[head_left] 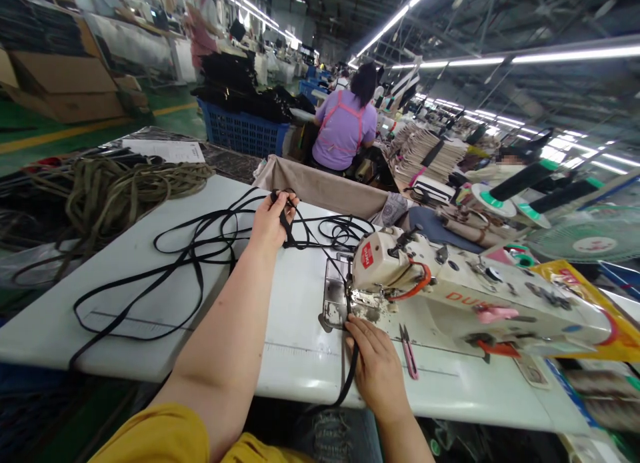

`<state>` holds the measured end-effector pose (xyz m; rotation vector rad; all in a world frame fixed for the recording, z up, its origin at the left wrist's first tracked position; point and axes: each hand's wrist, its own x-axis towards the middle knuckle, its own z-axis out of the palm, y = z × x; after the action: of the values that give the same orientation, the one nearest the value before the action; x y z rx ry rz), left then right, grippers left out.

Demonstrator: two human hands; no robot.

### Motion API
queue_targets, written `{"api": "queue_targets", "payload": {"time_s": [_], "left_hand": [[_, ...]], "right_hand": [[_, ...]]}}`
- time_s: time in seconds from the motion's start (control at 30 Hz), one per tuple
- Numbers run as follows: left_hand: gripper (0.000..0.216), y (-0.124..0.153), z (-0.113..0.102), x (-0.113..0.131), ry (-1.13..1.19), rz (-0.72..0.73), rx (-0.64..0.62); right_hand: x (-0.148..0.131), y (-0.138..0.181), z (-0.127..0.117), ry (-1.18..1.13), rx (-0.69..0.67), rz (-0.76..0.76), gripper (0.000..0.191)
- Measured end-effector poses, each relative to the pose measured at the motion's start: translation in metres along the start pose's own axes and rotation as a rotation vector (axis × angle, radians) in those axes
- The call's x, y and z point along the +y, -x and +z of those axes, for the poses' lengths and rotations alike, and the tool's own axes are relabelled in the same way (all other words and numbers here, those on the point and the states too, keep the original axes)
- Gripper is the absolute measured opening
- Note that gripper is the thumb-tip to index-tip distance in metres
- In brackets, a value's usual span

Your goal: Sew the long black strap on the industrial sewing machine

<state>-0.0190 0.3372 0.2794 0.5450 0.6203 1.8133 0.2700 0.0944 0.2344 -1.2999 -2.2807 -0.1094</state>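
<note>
A long black strap (pixel 190 256) lies in loose loops across the white sewing table (pixel 75 310). My left hand (pixel 273 220) is stretched out over the table with its fingers closed on a stretch of that strap, lifting it a little. My right hand (pixel 377 366) rests at the table's near edge, just in front of the presser foot of the white sewing machine (pixel 450 290), fingers curled on the strap where it runs off the edge. The strap passes under the machine's needle area on the metal plate (pixel 334 303).
Pink thread snips (pixel 409 353) lie right of my right hand. A heap of olive webbing (pixel 115 186) sits at the table's far left. A beige cloth bin (pixel 320 186) stands behind the table. A person in purple sits beyond it. A blue crate (pixel 240 131) stands far left.
</note>
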Motion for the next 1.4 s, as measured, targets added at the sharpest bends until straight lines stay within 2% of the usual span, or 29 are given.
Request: {"api": "queue_targets", "payload": {"time_s": [0.27,0.43,0.7,0.77,0.83,0.93,1.0,1.07,1.17,1.27,1.33,1.4], "left_hand": [[0.035,-0.009,-0.008,0.013,0.070,0.110,0.044],[0.028,-0.008,-0.009,0.024,-0.017,0.165,0.116],[0.030,-0.010,-0.011,0.037,-0.070,0.233,0.110],[0.036,-0.010,-0.010,0.042,-0.143,0.252,0.123],[0.039,-0.007,-0.011,0.049,-0.365,0.288,0.121],[0.043,-0.001,-0.016,0.059,-0.930,0.321,-0.040],[0.050,0.002,-0.021,0.062,-1.284,0.255,-0.231],[0.055,0.005,-0.025,0.057,-1.523,0.140,-0.409],[0.049,0.011,-0.018,0.037,-1.688,0.079,-0.578],[0.042,0.023,0.001,0.006,-1.672,0.173,-0.653],[0.042,0.035,0.014,-0.017,-1.639,0.177,-0.684],[0.047,0.045,0.022,-0.037,-1.715,0.150,-0.736]], "right_hand": [[0.000,0.001,0.000,0.011,-0.004,-0.002,0.031],[-0.001,0.000,-0.002,0.016,-0.021,0.008,0.033],[-0.002,0.001,-0.001,0.028,-0.029,0.018,0.031],[-0.002,0.002,-0.001,0.037,-0.024,0.018,0.031],[-0.002,0.002,0.000,0.045,-0.022,0.020,0.030],[-0.003,0.002,-0.001,0.044,-0.022,0.024,0.031],[-0.003,0.001,-0.002,0.039,-0.019,0.024,0.030],[-0.004,0.001,-0.002,0.039,-0.013,0.024,0.030],[-0.004,0.001,-0.002,0.043,-0.010,0.020,0.029],[-0.003,0.001,-0.001,0.043,-0.018,0.015,0.030],[-0.002,0.001,0.000,0.043,-0.019,0.012,0.030],[-0.001,0.001,0.000,0.044,-0.014,0.007,0.030]]}}
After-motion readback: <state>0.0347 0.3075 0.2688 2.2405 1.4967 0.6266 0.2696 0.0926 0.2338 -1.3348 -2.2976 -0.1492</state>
